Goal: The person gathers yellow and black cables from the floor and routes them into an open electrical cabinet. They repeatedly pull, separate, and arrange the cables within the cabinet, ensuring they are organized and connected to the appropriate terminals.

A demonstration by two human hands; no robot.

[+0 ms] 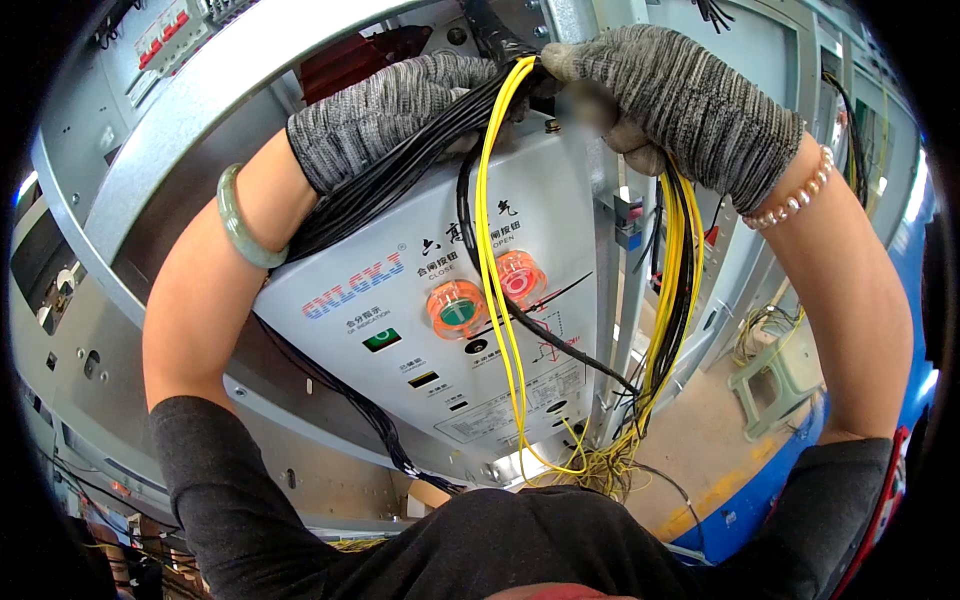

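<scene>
A thick bundle of black wires (420, 150) runs across the top of a light grey switchgear panel (400, 385). My left hand (400, 105), in a grey knitted glove, is closed around this bundle near its top; several of its fingers are hidden behind the wires. Two yellow wires (486, 190) hang from the same spot in front of the panel. On the other side, my right hand (680, 105), gloved alike, has its fingers curled in at the gathered wires by the black-wrapped cable (490, 35). Its fingertips are partly blurred.
Round green (457, 312) and red (519, 280) buttons with orange surrounds sit on the panel. A yellow and black wire bundle (672, 290) hangs at its right, ending in a tangle (600, 468). Metal frame rails (190, 120) surround it. A pale green stool (775, 385) stands on the floor.
</scene>
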